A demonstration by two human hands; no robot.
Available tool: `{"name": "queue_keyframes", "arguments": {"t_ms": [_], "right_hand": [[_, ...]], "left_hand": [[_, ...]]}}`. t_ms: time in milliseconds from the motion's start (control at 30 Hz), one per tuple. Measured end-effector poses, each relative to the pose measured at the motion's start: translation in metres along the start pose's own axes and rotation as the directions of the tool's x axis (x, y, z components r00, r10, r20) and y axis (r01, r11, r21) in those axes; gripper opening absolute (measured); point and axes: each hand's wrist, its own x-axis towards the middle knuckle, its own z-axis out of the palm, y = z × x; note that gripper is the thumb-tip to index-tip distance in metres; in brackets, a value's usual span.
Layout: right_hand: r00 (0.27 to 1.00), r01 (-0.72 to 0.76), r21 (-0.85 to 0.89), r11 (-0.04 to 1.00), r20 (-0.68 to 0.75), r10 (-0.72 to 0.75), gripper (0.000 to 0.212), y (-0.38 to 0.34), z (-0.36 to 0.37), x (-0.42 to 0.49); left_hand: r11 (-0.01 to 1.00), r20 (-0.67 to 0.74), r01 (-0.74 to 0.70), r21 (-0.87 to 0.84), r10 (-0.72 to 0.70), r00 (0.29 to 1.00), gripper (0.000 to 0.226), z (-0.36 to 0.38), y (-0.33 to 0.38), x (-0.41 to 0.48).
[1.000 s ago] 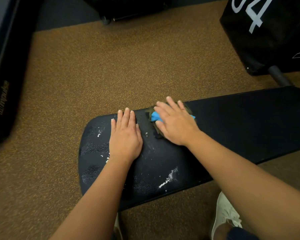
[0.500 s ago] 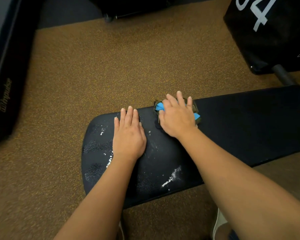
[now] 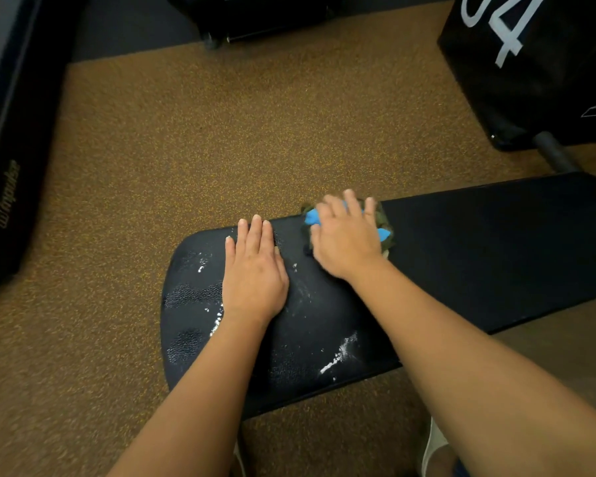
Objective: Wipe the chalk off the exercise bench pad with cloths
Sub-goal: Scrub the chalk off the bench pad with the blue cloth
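- Off the left end of the black bench pad [image 3: 461, 263], a dark machine [image 3: 4, 166] stands on the speckled brown floor [image 3: 221, 132].
- The left hand [image 3: 255, 273] lies flat on the pad's rounded left end, fingers straight and together, holding nothing.
- White chalk [image 3: 338, 356] streaks the pad's near edge, between the two forearms.
- The right hand [image 3: 346, 242] presses spread fingers onto bunched blue and green cloths [image 3: 312, 216] at the pad's far edge, just beside the left hand.
- Beyond the pad's right end stands a black numbered box [image 3: 547, 63].

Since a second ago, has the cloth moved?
Yes. Under the right hand, the cloth slid to the bench pad's far edge, away from the near chalk streak.
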Motion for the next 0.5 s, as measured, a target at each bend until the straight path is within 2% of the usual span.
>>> {"name": "queue_keyframes", "arguments": {"t_ms": [67,133,200,300,367,433,500], "right_hand": [[0.982,0.187,-0.005,0.982,0.026,-0.186,0.052,0.000,0.002,-0.011],[0.965,0.260,-0.014,0.965,0.031,-0.260,0.053,0.021,-0.001,-0.015],[0.987,0.162,-0.014,0.987,0.004,-0.162,0.053,0.041,-0.002,-0.013],[0.995,-0.101,-0.016,0.995,-0.005,0.101,0.053,0.037,-0.004,0.000],[0.991,-0.134,-0.011,0.991,-0.011,0.134,0.053,0.012,-0.002,0.003],[0.999,0.033,0.001,0.999,0.009,-0.033,0.055,-0.006,0.003,-0.002],[0.967,0.253,0.000,0.967,0.034,-0.253,0.055,-0.002,0.004,-0.014]], "left_hand": [[1.000,-0.003,-0.004,0.001,0.004,1.000,0.068,0.000,0.000,0.000],[1.000,-0.003,-0.003,-0.006,0.003,1.000,0.064,0.000,0.000,0.000],[1.000,0.004,0.003,-0.013,-0.003,1.000,0.061,-0.001,-0.001,0.000],[1.000,0.004,0.007,-0.011,-0.007,1.000,0.060,-0.002,0.000,0.000],[1.000,0.005,0.008,-0.010,-0.008,1.000,0.060,-0.001,0.000,0.000],[1.000,0.003,0.003,-0.001,-0.003,1.000,0.062,0.000,0.000,0.000],[1.000,-0.004,-0.006,-0.005,0.006,1.000,0.064,0.000,0.000,0.000]]}}
